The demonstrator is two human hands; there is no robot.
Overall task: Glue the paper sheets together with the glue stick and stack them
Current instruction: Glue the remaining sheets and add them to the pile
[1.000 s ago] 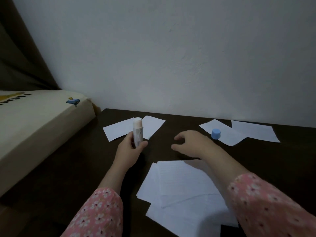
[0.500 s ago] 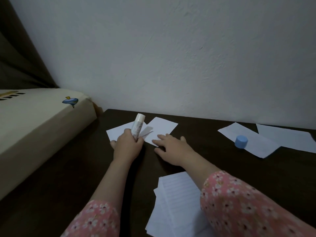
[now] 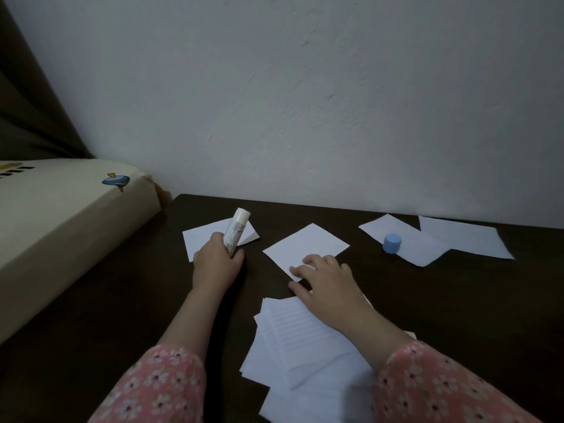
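The small paper sheet (image 3: 305,245) lay flat on the dark worktop (image 3: 122,315), turned diamond-wise with one corner toward the wall and its near corner under the right hand (image 3: 323,276). That hand's fingers were spread and fairly straight, pressing the sheet down rather than clasping it. The glue stick (image 3: 235,230), uncapped and tilted with its white tip up and away from the person, was held in the clenched grip of the left hand (image 3: 216,264), which rested on a second small sheet (image 3: 210,236).

The sheet lay to the right of the glue stick, apart from it, with bare worktop between; the stick's long axis leaned up and slightly right, toward the sheet. The left hand would probably have to cross rightward to bring the tip down onto the paper, while the right hand was the nearer one and already pinned it.

Compared with the frame half a second earlier, the sheet had been slid right and clear of the second sheet it had adjoined, and the right hand had travelled with it.

A loose pile of lined sheets (image 3: 299,340) lay nearest the person, partly under the right forearm. The blue cap (image 3: 392,243) stood on further sheets (image 3: 427,242) at the far right. A cream mattress (image 3: 61,215) bordered the worktop on the left.
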